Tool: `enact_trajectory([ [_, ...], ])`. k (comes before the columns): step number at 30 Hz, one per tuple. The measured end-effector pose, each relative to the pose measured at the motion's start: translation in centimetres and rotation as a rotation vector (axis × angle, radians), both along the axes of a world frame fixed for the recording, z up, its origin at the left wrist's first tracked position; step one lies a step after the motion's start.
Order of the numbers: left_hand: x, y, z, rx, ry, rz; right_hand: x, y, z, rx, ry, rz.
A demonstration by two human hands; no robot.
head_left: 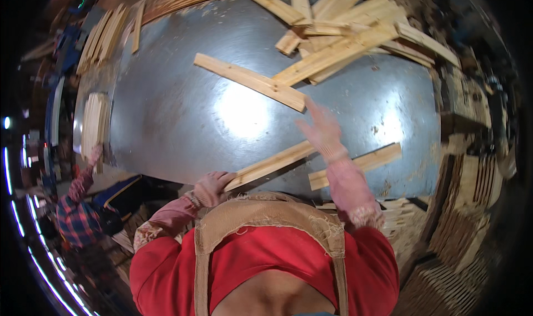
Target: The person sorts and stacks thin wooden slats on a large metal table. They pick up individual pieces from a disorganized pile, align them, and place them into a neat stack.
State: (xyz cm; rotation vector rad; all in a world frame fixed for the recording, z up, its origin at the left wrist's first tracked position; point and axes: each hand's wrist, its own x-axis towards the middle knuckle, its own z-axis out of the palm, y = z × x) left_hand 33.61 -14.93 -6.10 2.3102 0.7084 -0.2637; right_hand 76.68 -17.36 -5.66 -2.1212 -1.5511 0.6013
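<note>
Over metal tabletop [166,105], head view: R hand [323,128] open at upper plank's [250,83] R end.

Upper plank lies just beyond R fingertips, long axis slanting upper L to lower R, its lower end closest; R hand's the nearer one, L hand [212,187] well apart. R fingers spread, blurred; can't tell if touching. L hand clamped on L end of near plank [272,164], axis rising to R, other end by R wrist. Third plank [361,165] R of that; plank pile [344,44] farther off.
</note>
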Motion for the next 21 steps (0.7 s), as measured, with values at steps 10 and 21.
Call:
enact_trajectory([
  [10, -7.9, 0.1, -1.8, 0.006, -0.066, 1.165, -4.8, 14.3, -6.9, -0.117, -0.439, 0.261],
  [21, -3.3, 6.8, -11.6, -0.758, -0.669, 1.37, -12.9, 17.9, -7.9, -0.602, 1.912, -0.094],
])
